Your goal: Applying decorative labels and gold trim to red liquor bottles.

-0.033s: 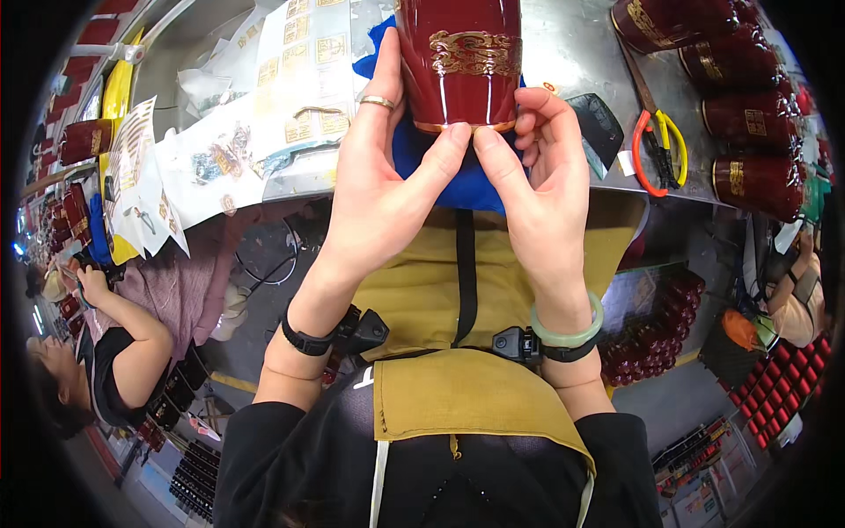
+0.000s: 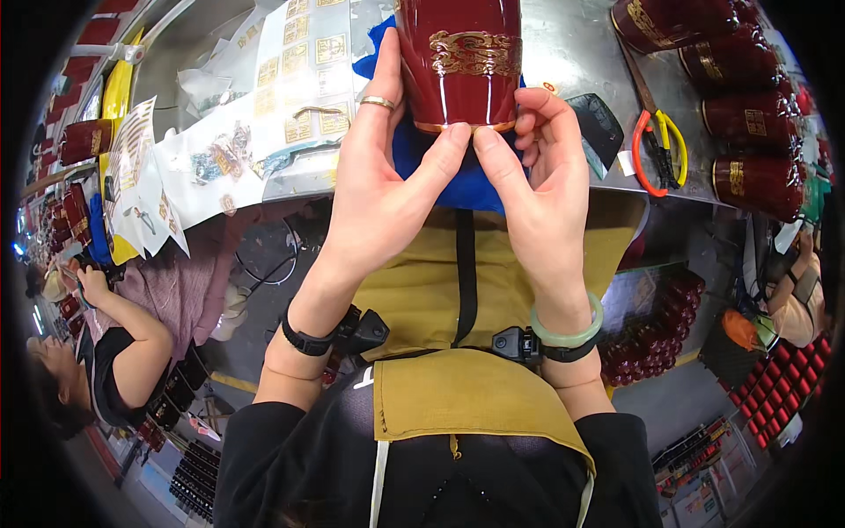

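Observation:
A glossy dark red jar (image 2: 466,75) with a gold ornamental band and a thin gold line at its near edge lies on a blue cloth (image 2: 453,180) at the table's front. Both thumb tips press side by side on that near edge. My left hand (image 2: 378,176) is closed on the jar, its fingers stretched along the left side. On the other side my right hand (image 2: 537,176) grips the jar too, with its fingers curled by the lower right. The jar's far end is cut off by the picture's top.
White sheets of gold stickers (image 2: 304,79) cover the table's left. To the right lie scissors (image 2: 662,150) with red and yellow handles and a dark flat piece (image 2: 596,130). More red jars (image 2: 748,119) stand beyond them. A co-worker (image 2: 132,334) is at the left.

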The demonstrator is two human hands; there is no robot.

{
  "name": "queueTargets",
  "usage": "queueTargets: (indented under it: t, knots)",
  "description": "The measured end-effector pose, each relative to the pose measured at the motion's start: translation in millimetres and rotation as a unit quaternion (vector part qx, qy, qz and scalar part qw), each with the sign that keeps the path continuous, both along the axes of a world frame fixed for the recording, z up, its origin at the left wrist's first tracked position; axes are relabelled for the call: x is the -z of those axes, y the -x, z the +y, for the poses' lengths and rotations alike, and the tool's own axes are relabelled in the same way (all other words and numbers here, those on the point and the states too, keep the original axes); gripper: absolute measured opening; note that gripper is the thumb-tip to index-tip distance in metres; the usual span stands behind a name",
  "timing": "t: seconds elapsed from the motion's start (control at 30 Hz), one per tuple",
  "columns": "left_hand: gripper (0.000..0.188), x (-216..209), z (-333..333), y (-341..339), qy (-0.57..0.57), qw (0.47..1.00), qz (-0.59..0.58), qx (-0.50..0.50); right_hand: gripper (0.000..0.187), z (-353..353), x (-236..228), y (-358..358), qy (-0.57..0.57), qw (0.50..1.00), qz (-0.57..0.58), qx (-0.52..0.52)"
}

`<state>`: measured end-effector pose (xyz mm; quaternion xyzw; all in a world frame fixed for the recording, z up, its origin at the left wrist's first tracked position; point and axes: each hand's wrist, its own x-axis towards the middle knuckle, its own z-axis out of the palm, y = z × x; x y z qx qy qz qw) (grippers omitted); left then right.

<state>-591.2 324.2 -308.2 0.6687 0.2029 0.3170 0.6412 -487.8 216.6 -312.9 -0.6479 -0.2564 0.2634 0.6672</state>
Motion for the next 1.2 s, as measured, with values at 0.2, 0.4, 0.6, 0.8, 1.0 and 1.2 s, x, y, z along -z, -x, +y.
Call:
queueTargets:
  t: [0.2,0.4,0.6,0.8,1.0,1.2]
  knots:
    - [0.083,1.5,0.4,0.4,0.005,1.0,0.004,0.006,0.044,-0.2,-1.6,-0.2,0.006,1.0,0.008,0.0]
    - [0.083,-1.1,-0.6,0.4,0.002,1.0,0.006,0.005,0.045,-1.0,-2.2,-1.0,0.009,1.0,0.007,-0.004]
    - [0.083,-0.6,-1.2,-0.6,-0.01,1.0,0.005,0.006,0.045,-1.1,-1.8,-0.4,0.005,1.0,0.011,0.0]
    - [0.083,-0.5,-1.1,-0.5,-0.008,1.0,0.008,0.008,0.044,-0.5,-1.1,-0.4,0.009,1.0,-0.001,0.005]
    - [0.083,0.0,-1.1,-0.3,-0.002,1.0,0.005,0.003,0.043,-0.3,-1.1,-0.1,0.001,1.0,0.002,0.003]
    - [0.083,-0.1,-0.7,-0.6,-0.002,1.0,0.009,0.003,0.043,0.0,-2.5,-0.2,0.007,1.0,0.001,0.004]
